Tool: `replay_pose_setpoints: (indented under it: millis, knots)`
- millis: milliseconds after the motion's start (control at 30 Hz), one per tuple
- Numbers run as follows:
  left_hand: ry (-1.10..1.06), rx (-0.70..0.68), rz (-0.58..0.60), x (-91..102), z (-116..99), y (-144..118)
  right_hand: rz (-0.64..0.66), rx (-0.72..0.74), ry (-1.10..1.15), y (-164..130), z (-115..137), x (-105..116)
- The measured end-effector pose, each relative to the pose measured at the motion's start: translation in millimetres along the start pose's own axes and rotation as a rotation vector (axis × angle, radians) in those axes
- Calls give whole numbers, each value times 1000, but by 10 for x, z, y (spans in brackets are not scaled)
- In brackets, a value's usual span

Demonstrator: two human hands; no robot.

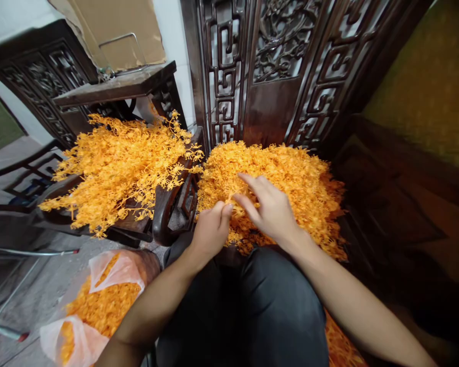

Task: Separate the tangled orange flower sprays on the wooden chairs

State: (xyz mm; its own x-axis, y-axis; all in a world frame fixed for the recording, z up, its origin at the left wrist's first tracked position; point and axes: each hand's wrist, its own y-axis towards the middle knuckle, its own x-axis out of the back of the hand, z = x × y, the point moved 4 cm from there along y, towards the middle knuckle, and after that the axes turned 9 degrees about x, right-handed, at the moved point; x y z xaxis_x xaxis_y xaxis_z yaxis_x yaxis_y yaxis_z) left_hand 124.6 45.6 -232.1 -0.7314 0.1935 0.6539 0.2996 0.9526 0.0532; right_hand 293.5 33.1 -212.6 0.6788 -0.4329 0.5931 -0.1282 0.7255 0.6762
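The left hand [212, 229] has its grip pinched, seemingly on a small orange plastic piece [231, 200]; the grip of the right hand [273, 208] is released, fingers parted just beside it. Both are over the big heap of spidery orange mouldings [294, 188] on the carved wooden chair [270, 112]. The work looks partway: loose pieces [103, 306] lie in the plastic bag [82, 339], but this heap and the branching orange sprues [118, 158] alongside remain

Place: what appears to be a home's sitting room, where handwork is also done.
Furniture: a carved dark-wood chair back [271, 109] and a side table [115, 85] are seen against a white wall [175, 41].
Orange pieces [290, 188]: piled in heaps on two wooden seats [135, 223].
Plastic bag [87, 340]: filled with more of them and set on the grey floor [34, 306].
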Motion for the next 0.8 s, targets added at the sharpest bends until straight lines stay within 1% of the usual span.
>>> replay_pose_setpoints:
  millis: [33,100,167,233,300,433,667,733,800]
  knots:
    - [-52,2,30,-7,-4,-12,1,18,30,24,-11,0]
    - [-211,46,132,-38,9,-31,2,7,134,96,-115,25]
    - [-387,118,245,-85,31,-38,2,-71,236,177,-275,54]
    - [-527,184,315,-127,50,-28,-10,-169,301,242,-425,58]
    - [-626,238,339,-157,62,-4,-13,-229,332,292,-530,21]
    - [-730,315,356,-191,87,48,-15,-261,344,369,-654,-123]
    - [-878,337,367,-161,102,99,-33,-273,458,506,-728,-403]
    - [-912,365,416,-147,83,63,-50,-301,492,548,-842,-429]
    - [-929,372,468,-121,68,2,-114,-338,503,584,-1048,-369]
